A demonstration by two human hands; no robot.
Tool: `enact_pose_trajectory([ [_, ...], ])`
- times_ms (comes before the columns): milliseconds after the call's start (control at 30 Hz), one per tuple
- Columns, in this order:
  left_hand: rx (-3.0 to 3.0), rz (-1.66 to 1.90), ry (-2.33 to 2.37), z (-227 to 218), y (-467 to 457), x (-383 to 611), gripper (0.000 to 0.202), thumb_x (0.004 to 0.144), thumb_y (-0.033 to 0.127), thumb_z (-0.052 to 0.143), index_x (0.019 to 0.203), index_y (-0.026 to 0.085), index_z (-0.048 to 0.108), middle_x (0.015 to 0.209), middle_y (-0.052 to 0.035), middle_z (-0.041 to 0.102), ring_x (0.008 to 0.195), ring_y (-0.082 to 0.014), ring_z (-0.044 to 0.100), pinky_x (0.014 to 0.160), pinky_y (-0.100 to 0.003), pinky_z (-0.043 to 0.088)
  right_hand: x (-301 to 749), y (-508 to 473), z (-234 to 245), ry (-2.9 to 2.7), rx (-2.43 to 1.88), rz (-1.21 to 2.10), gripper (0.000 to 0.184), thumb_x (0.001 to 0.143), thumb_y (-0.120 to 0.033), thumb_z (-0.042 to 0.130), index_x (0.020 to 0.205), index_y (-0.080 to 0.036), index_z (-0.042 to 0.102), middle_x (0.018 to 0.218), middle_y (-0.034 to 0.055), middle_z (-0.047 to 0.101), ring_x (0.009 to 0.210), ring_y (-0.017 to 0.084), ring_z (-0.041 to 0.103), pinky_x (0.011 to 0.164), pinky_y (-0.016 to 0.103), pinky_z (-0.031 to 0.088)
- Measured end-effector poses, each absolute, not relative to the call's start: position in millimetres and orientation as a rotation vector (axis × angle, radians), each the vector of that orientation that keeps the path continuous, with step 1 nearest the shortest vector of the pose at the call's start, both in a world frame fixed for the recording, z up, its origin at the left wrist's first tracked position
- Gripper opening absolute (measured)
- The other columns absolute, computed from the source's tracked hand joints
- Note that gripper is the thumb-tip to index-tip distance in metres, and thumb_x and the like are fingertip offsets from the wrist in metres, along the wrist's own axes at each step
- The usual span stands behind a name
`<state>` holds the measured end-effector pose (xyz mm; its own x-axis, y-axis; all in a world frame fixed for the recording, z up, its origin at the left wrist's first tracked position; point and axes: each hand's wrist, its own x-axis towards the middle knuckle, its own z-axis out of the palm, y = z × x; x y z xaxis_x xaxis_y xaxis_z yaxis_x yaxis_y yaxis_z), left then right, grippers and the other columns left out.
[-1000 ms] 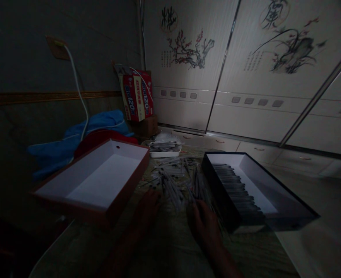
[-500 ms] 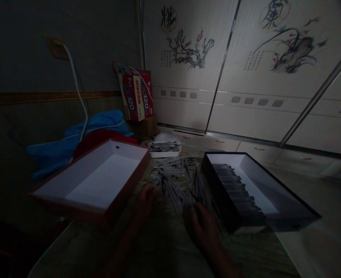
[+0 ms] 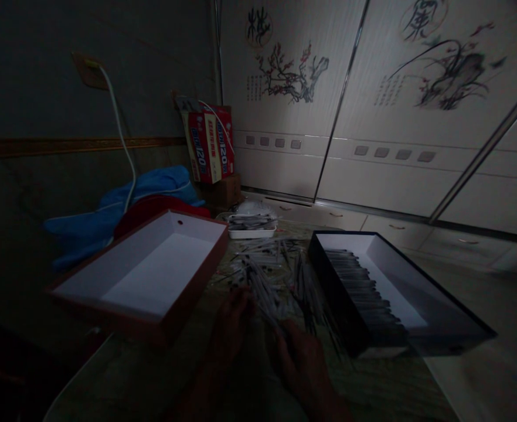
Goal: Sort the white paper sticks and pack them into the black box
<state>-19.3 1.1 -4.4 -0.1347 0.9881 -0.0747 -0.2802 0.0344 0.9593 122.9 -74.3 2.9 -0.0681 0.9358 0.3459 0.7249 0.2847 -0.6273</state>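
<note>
Slender dark-tipped white sticks (image 3: 267, 275) lie in a loose heap on the surface (image 3: 373, 387), with a slanted bunch rising between the hands. The left hand (image 3: 232, 328) is curled beside the bunch and the right hand (image 3: 300, 363) curves just below it; in this dimness, whether either pinches cannot be told. A black box (image 3: 335, 293) holding rows of sticks (image 3: 359, 287) stands just right of the heap, a red box (image 3: 192, 287) left, a white tray (image 3: 252, 234) behind.

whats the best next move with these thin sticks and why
Probably square up the sticks between your left hand and right hand, then lay them in the black box, since the rows of sticks there lie neatly aligned while the loose pile is jumbled.
</note>
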Motion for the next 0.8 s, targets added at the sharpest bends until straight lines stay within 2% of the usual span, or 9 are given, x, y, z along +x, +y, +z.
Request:
enact_pose_trajectory([
  [300,0.999,1.305,1.093,-2,-6,-17,0.028,0.067,0.035,0.066,0.088,0.017,0.066,0.079,-0.0018,0.065,0.072,-0.0145,0.058,0.066,-0.024,0.045,125,-71,-5,-1.913,-1.543,0.298,0.029,0.093,-0.030,0.031,0.087,-0.019,0.057,0.060,0.0023,0.065,0.053,0.013,0.063,0.047,0.020,0.032],
  [433,0.898,1.348,1.078,7,-10,-15,0.024,0.066,0.034,0.067,0.082,0.017,0.066,0.077,-0.0011,0.066,0.072,-0.0146,0.059,0.065,-0.023,0.046,121,-70,-11,-1.981,-1.542,0.071,0.027,0.093,-0.028,0.033,0.080,-0.019,0.054,0.055,0.0006,0.062,0.046,0.012,0.057,0.045,0.021,0.026],
  [567,0.768,1.342,0.968,8,-9,-12,0.031,0.062,0.033,0.071,0.087,0.016,0.067,0.076,-0.0021,0.067,0.069,-0.0154,0.061,0.064,-0.025,0.047,116,-71,-15,-2.021,-1.498,-0.166,0.023,0.091,-0.024,0.035,0.076,-0.019,0.051,0.057,0.0014,0.060,0.048,0.012,0.055,0.047,0.022,0.025],
  [700,0.638,1.269,0.858,2,-9,-10,0.029,0.060,0.036,0.072,0.079,0.014,0.069,0.075,-0.0054,0.069,0.073,-0.0186,0.063,0.070,-0.030,0.049,113,-73,-16,-2.045,-1.513,-0.256,0.018,0.089,-0.020,0.039,0.075,-0.019,0.050,0.055,0.0011,0.058,0.048,0.013,0.053,0.048,0.023,0.024],
  [800,0.638,1.239,0.869,-1,-11,-10,0.027,0.062,0.039,0.071,0.076,0.015,0.069,0.072,-0.0042,0.069,0.070,-0.0175,0.063,0.069,-0.029,0.049,111,-74,-18,-2.025,-1.522,-0.288,0.018,0.088,-0.020,0.040,0.073,-0.020,0.050,0.055,0.0010,0.058,0.047,0.013,0.053,0.047,0.023,0.024],
])
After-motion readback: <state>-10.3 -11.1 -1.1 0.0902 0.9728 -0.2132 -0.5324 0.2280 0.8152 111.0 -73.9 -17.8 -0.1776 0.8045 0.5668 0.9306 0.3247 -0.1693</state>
